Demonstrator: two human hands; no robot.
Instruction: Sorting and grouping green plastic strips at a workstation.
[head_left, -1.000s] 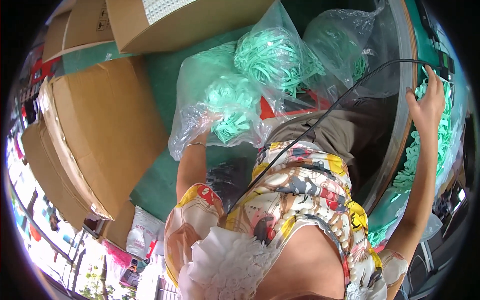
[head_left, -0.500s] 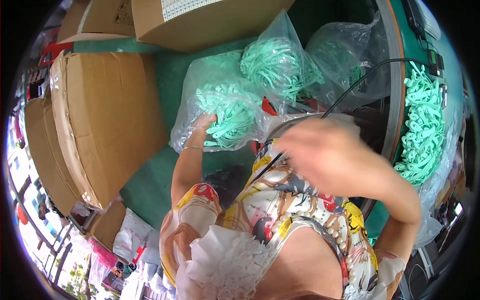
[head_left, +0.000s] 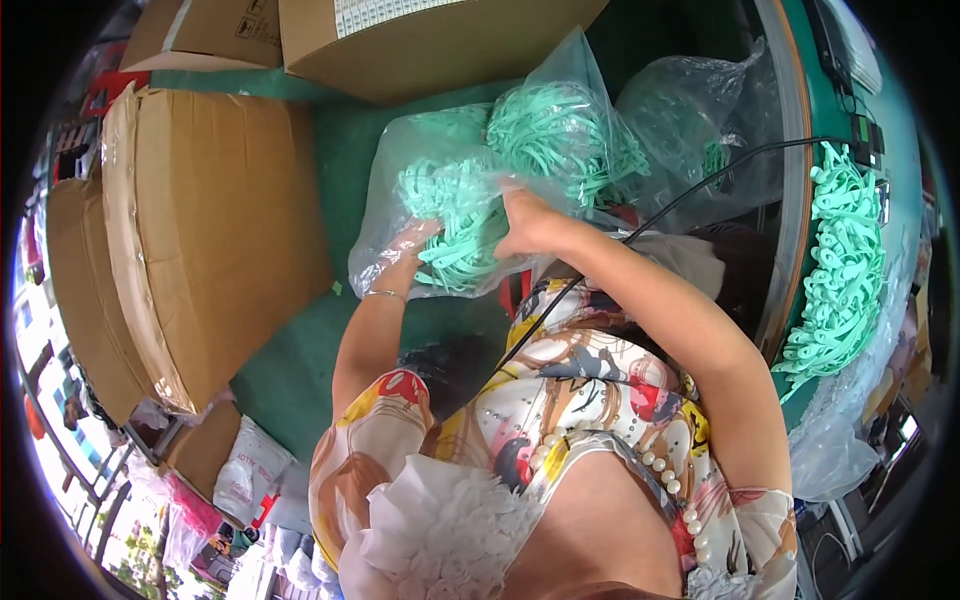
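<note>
A clear plastic bag (head_left: 375, 205) lies in front of me with a bundle of flat mint-green straps (head_left: 460, 255) at its mouth. My left hand (head_left: 410, 242) is at the bag's left side, fingers closed on its edge beside the straps and partly hidden by film. From the right, my right hand (head_left: 525, 222) reaches to the opposite side of the mouth. Its thumb stands apart from the fingers, whose tips are partly hidden by the plastic. Just behind, a second clear bag (head_left: 570, 65) holds more straps of the same colour.
A large cardboard box (head_left: 220, 230) stands at the left, another (head_left: 440, 50) at the back. On the right-hand table lies a long heap of green straps (head_left: 840, 260). A black cable (head_left: 690, 185) crosses beneath my right forearm. A crumpled clear bag (head_left: 740, 90) sits at back right.
My right hand, blurred earlier above my lap, has moved forward and left to the bag's mouth. My left hand stays at the bag. The view has shifted slightly.
</note>
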